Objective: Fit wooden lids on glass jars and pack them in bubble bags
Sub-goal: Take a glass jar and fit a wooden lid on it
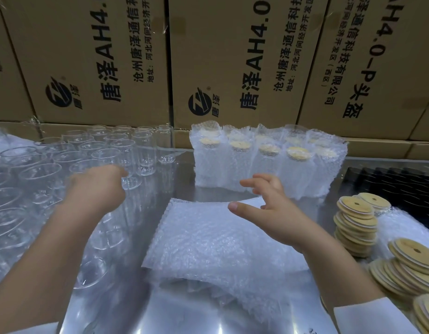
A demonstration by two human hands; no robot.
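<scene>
Several empty glass jars [126,150] stand in rows on the left of the metal table [184,317]. My left hand [97,186] reaches over them, fingers curled toward one jar near the rows' right edge; contact is hidden. A stack of flat bubble bags [208,239] lies in the middle. My right hand [264,208] hovers above its far edge, fingers spread and holding nothing. Stacks of round wooden lids [355,225] with centre holes sit at the right. Several packed jars in bubble bags [269,160] stand at the back.
Large printed cardboard boxes [232,63] form a wall behind the table. A black ridged tray [389,182] lies at the back right. More wooden lids [411,259] pile at the near right edge.
</scene>
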